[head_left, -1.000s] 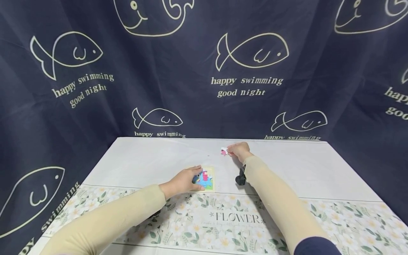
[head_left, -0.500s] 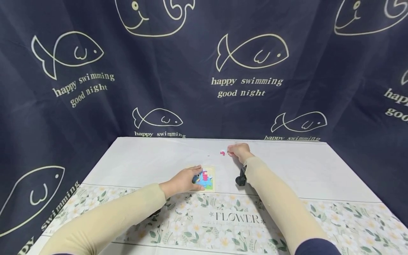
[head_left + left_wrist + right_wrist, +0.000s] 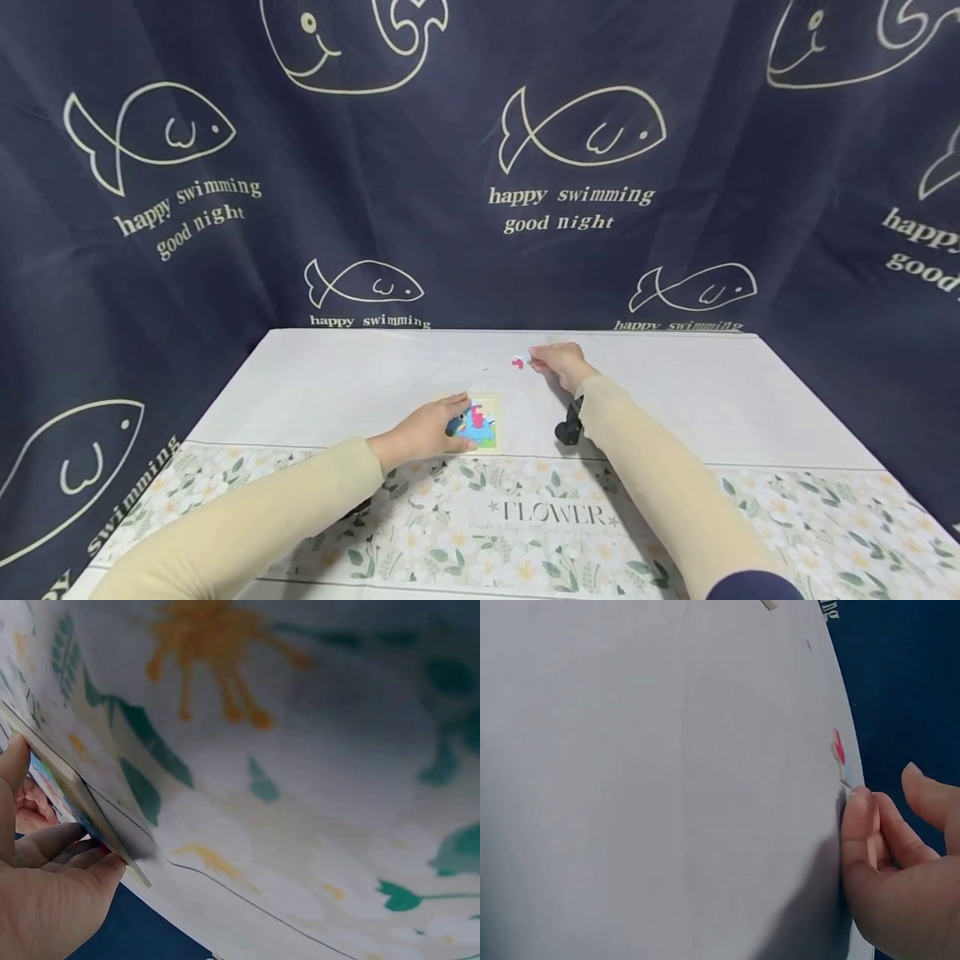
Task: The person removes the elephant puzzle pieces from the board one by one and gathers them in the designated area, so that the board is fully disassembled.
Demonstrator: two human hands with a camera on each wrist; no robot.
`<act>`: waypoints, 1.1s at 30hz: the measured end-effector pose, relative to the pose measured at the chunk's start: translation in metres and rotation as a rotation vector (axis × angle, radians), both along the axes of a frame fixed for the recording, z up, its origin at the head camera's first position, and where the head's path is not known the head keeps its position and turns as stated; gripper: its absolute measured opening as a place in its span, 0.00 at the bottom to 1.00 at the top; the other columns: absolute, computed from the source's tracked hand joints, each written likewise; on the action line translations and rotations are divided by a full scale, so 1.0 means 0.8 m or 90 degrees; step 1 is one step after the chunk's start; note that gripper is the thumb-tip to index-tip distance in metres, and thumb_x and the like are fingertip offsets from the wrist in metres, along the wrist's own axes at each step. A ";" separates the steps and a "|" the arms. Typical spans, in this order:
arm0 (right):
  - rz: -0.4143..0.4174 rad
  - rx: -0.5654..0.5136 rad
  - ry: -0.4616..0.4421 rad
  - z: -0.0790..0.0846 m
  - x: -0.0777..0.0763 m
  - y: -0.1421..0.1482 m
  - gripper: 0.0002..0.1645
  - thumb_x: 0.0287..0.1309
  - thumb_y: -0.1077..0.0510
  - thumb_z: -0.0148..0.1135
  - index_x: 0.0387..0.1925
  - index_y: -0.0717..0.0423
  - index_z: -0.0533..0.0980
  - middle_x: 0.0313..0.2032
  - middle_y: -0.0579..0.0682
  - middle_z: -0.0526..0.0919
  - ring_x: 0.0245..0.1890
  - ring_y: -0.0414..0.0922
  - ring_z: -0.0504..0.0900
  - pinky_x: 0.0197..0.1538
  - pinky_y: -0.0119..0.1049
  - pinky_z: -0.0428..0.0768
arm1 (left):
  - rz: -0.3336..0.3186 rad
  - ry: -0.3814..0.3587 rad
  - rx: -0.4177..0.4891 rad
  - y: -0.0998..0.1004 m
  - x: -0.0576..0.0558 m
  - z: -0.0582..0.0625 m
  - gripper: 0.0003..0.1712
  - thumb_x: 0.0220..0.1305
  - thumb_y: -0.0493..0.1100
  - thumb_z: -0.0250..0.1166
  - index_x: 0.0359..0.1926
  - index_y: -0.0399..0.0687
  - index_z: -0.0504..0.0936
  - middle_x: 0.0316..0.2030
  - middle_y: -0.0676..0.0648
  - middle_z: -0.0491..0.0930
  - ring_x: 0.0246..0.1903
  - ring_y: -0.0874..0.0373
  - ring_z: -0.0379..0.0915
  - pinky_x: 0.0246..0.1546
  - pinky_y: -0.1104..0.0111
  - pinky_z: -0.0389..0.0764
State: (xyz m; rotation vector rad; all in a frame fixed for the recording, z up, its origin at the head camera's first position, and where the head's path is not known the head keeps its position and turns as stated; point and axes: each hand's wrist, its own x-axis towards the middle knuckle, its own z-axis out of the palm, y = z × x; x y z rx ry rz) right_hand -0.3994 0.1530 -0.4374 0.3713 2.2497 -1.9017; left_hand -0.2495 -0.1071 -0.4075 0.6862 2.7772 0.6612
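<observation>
My left hand (image 3: 423, 429) grips the small framed jigsaw puzzle board (image 3: 491, 408) at its left side, fingers along the far edge and thumb along the near one. Its picture is blue, pink and green, partly covered by the hand. In the left wrist view the pale frame (image 3: 71, 784) runs between the fingers and thumb. Farther back, my right hand (image 3: 561, 362) pinches a small pink and light-blue puzzle piece (image 3: 518, 362) by its right end. The right wrist view shows the piece (image 3: 839, 750) nearly edge-on at the fingertips (image 3: 859, 796).
The white table cover (image 3: 660, 400) has a floral band (image 3: 420, 517) along the front, lettered FLOWER. A tiny dark speck (image 3: 485, 369) lies left of the piece. A navy curtain (image 3: 450, 167) with fish drawings hangs behind the table's back edge.
The puzzle piece has turned at my right fingertips: its face showed mostly white with pink, and now looks smaller, pink and light blue. My left hand stays on the board. The head view has shifted slightly.
</observation>
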 end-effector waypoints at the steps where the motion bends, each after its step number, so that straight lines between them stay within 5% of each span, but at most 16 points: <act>1: 0.003 -0.004 -0.005 0.004 0.003 -0.001 0.22 0.56 0.59 0.69 0.49 0.69 0.78 0.35 0.56 0.88 0.26 0.38 0.84 0.50 0.35 0.84 | -0.001 -0.002 0.002 -0.001 0.000 0.001 0.46 0.60 0.54 0.69 0.71 0.37 0.61 0.74 0.42 0.56 0.73 0.45 0.52 0.73 0.53 0.59; 10: 0.035 -0.125 -0.011 0.030 0.038 0.005 0.23 0.67 0.62 0.57 0.57 0.77 0.69 0.26 0.49 0.81 0.27 0.36 0.81 0.41 0.24 0.85 | 0.001 -0.022 0.005 -0.004 -0.001 0.001 0.45 0.59 0.53 0.69 0.71 0.40 0.62 0.74 0.44 0.56 0.73 0.45 0.52 0.73 0.53 0.58; 33: 0.139 -0.147 0.025 0.054 0.061 -0.007 0.24 0.64 0.68 0.57 0.58 0.80 0.67 0.28 0.50 0.85 0.28 0.38 0.84 0.39 0.27 0.86 | 0.017 0.005 0.005 -0.001 -0.005 -0.004 0.45 0.56 0.53 0.71 0.70 0.40 0.64 0.73 0.44 0.58 0.72 0.46 0.54 0.73 0.54 0.59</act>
